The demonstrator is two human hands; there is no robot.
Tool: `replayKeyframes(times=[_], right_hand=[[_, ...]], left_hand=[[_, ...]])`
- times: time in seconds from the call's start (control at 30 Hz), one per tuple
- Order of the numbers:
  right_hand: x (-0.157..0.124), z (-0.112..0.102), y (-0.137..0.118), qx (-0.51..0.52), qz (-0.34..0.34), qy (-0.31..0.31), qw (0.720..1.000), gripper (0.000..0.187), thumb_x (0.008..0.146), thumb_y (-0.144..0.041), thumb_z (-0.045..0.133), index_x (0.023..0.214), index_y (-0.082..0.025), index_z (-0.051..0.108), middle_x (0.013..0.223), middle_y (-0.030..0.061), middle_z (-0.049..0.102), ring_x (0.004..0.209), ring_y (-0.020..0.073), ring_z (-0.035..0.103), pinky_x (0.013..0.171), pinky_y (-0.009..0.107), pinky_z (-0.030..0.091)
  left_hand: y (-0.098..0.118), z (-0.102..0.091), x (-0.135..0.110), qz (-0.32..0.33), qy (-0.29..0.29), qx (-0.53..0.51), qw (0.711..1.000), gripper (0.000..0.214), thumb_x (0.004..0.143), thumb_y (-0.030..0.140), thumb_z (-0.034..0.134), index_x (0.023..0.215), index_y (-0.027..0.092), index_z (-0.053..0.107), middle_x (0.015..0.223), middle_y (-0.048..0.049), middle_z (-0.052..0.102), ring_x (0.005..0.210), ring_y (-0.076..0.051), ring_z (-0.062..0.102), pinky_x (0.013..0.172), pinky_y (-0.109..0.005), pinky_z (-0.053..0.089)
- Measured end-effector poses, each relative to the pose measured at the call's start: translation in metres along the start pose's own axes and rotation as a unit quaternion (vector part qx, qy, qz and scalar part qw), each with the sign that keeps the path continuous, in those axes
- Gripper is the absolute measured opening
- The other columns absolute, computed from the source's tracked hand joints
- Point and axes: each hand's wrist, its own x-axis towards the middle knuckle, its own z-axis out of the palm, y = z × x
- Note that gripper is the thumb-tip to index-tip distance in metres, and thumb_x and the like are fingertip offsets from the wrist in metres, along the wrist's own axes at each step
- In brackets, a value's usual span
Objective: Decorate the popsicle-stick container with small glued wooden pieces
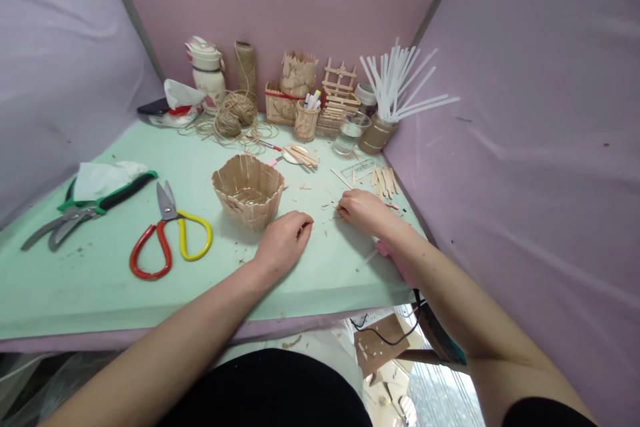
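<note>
My left hand (283, 244) rests on the green tabletop with its fingers curled together, and whatever may be between them is hidden. Just left of it stands an open bowl (253, 197) built of wooden stick pieces. My right hand (366, 209) is closed in a pinch, low over small wood chips (326, 232); I cannot make out what its fingertips hold. Under the right forearm lies a pink glue gun (390, 255), a clear glue stick (367, 260) near its end. Beyond that hand, several flat wooden pieces (385, 181) lie beside a clear ruler-like template (357, 169).
Scissors (169, 217) with red and yellow handles and green-black pliers (83, 217) lie at left. Along the back are a white bottle (209, 77), twine (235, 115), stick-built containers (299, 73), a cup of water (349, 137) and a jar of white glue sticks (395, 90). Cables hang below the table's front edge.
</note>
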Motion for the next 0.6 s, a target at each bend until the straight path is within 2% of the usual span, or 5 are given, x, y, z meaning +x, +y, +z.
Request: replayKeyframes(times=[0.23, 0.33, 0.4, 0.47, 0.6], right_hand=[[-0.005, 0.0, 0.005, 0.093, 0.042, 0.052, 0.993, 0.021, 0.084, -0.015, 0.047, 0.079, -0.016, 0.067, 0.085, 0.0075, 0.067, 0.08, 0.0171, 0.057, 0.067, 0.026, 0.038], [-0.016, -0.008, 0.006, 0.21, 0.085, 0.063, 0.972, 0.023, 0.087, -0.025, 0.045, 0.084, -0.017, 0.067, 0.081, 0.0036, 0.068, 0.071, 0.0136, 0.057, 0.063, 0.024, 0.039], [-0.025, -0.014, 0.004, 0.356, 0.137, 0.059, 0.922, 0.024, 0.085, -0.035, 0.05, 0.084, -0.019, 0.067, 0.074, 0.0011, 0.066, 0.063, 0.0125, 0.053, 0.057, 0.024, 0.037], [-0.035, -0.017, -0.001, 0.493, 0.177, 0.058, 0.85, 0.023, 0.078, -0.041, 0.059, 0.081, -0.019, 0.068, 0.068, -0.0006, 0.063, 0.058, 0.0112, 0.048, 0.055, 0.024, 0.035], [-0.046, -0.017, -0.013, 0.629, 0.181, 0.066, 0.753, 0.021, 0.071, -0.04, 0.067, 0.074, -0.019, 0.067, 0.067, -0.0016, 0.058, 0.058, 0.0093, 0.043, 0.057, 0.024, 0.036]], left_hand=[[0.0, 0.001, 0.001, -0.002, 0.001, -0.008, 1.0, 0.018, 0.087, 0.019, 0.047, 0.089, 0.019, 0.064, 0.088, -0.0034, 0.068, 0.079, -0.017, 0.06, 0.073, -0.03, 0.045], [0.001, 0.0, 0.001, -0.007, 0.008, -0.027, 1.0, 0.018, 0.086, 0.018, 0.047, 0.09, 0.019, 0.065, 0.087, -0.0036, 0.068, 0.077, -0.017, 0.06, 0.072, -0.03, 0.045], [0.002, -0.001, 0.001, -0.015, 0.012, -0.047, 0.999, 0.018, 0.085, 0.018, 0.048, 0.089, 0.019, 0.065, 0.085, -0.0035, 0.068, 0.074, -0.016, 0.059, 0.071, -0.029, 0.045], [0.006, -0.002, 0.002, -0.035, 0.011, -0.083, 0.996, 0.017, 0.083, 0.019, 0.05, 0.088, 0.019, 0.066, 0.083, -0.0029, 0.068, 0.073, -0.016, 0.059, 0.07, -0.029, 0.045], [0.021, -0.003, 0.005, -0.133, -0.028, -0.216, 0.967, 0.016, 0.078, 0.025, 0.056, 0.085, 0.019, 0.068, 0.078, -0.0022, 0.07, 0.07, -0.015, 0.061, 0.066, -0.027, 0.046]])
